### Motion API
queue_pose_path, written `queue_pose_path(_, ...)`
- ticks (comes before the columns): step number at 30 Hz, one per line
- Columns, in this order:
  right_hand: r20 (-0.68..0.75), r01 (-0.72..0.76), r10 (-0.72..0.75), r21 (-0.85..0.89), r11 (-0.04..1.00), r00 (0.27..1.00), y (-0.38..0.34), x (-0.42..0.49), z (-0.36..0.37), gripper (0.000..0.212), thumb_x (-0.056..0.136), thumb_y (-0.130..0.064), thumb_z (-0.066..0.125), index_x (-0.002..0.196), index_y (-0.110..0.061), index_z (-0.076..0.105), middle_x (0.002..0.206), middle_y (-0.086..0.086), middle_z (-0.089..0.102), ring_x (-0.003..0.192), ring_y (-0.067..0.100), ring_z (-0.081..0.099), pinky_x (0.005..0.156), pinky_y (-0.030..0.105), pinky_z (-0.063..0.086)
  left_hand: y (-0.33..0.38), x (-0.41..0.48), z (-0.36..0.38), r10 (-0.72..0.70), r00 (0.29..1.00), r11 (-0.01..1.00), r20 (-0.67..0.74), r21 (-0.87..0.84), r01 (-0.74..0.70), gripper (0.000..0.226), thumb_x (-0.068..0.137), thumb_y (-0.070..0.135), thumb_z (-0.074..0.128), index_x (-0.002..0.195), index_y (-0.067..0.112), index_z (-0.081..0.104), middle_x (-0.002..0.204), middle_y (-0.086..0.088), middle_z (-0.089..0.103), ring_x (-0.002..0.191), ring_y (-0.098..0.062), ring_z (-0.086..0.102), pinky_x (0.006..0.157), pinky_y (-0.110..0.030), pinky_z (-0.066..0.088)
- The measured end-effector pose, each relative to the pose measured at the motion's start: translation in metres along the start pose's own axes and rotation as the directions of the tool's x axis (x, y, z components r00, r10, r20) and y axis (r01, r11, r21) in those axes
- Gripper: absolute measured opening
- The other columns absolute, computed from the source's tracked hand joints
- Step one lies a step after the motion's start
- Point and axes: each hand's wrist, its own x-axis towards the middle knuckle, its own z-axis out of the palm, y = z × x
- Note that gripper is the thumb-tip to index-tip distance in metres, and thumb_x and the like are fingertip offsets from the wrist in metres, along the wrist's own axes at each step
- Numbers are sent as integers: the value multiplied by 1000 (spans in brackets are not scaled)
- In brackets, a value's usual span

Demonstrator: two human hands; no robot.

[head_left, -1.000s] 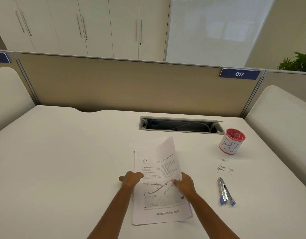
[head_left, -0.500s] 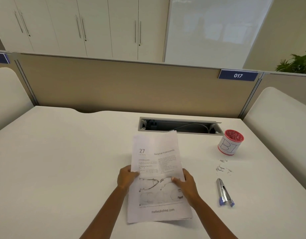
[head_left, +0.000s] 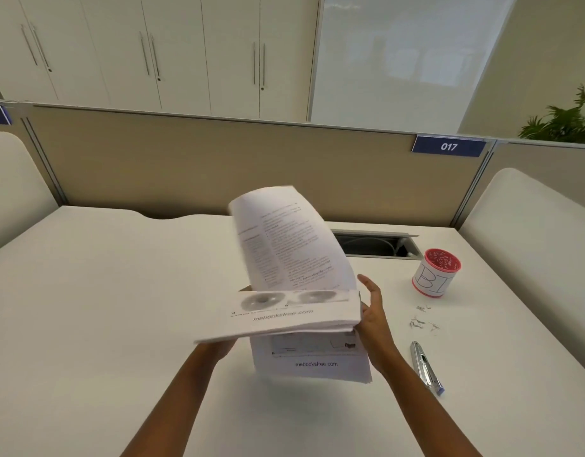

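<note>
Paper stack: fanned open, up off the worktop.
Left hand: underneath, grip hidden, cannot tell.
Right hand: fingers spread at the stack's right edge.

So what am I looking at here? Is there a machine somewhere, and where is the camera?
No machine here: a person works with bare hands, and the one picture comes from a camera worn on the head, looking forward and down. The left hand is under a bundle of printed pages raised above the white desk, its fingers hidden. The right hand lies with straight fingers against the bundle's right edge. The top sheets curl upward, blurred. To the right on the desk lie a silver tool with a blue tip, probably a stapler, what look like loose staples and a red-rimmed cup marked BI.
</note>
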Motion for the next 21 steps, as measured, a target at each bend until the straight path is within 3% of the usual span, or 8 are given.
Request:
queue_pose_path(2,42,-66,66,-12,998,997,3,1,-3,104,37,-75,69,125,-43,24,95,-2,68,83,8,67,62,18,52,1,0,1,-4,999,999,-40,-49,2,49,61,39,62,101,11,62,92,6,73,92,-11,65,85,-35,53)
queue_pose_path(4,69,-108,110,-27,994,992,7,0,-5,83,51,-55,77,121,-36,36,108,4,65,91,11,65,60,14,53,7,3,9,-42,999,995,-1,-90,42,50,56,37,67,100,16,63,93,1,72,89,-16,66,76,-30,53)
queue_pose_path(7,64,-163,165,-32,986,984,14,-2,-1,35,80,-20,68,111,-20,52,108,6,64,88,12,64,61,14,53,7,5,16,-124,992,984,-13,-129,122,38,76,20,70,111,7,61,104,-10,70,93,-25,66,81,-34,54)
queue_pose_path(10,16,-231,233,-89,969,972,27,-1,1,19,82,-17,65,99,-17,56,103,8,67,86,21,66,66,24,54,0,2,18,-178,982,977,-67,-129,168,31,88,10,55,119,3,56,114,-15,64,102,-29,63,85,-35,54)
queue_pose_path(14,-53,-292,288,-239,926,956,35,0,-1,11,79,-13,67,83,-6,60,90,12,69,76,23,63,63,29,48,-3,-3,21,-148,983,989,-106,-22,147,29,90,13,52,117,3,58,115,-17,64,95,-27,65,82,-34,54)
queue_pose_path(18,-103,-222,202,-251,942,974,24,0,-4,16,73,-3,69,80,-8,55,84,7,63,73,20,57,58,22,44,15,-5,25,-46,989,999,-140,3,47,26,91,16,50,115,8,58,107,-12,66,88,-18,66,70,-26,57)
queue_pose_path(21,-179,-90,44,-256,962,983,7,3,-2,18,76,-2,66,84,-8,52,84,7,60,69,15,53,56,19,40,42,-3,31,72,991,997,-115,31,-69,26,91,13,49,116,8,56,110,-11,64,89,-15,65,74,-22,56)
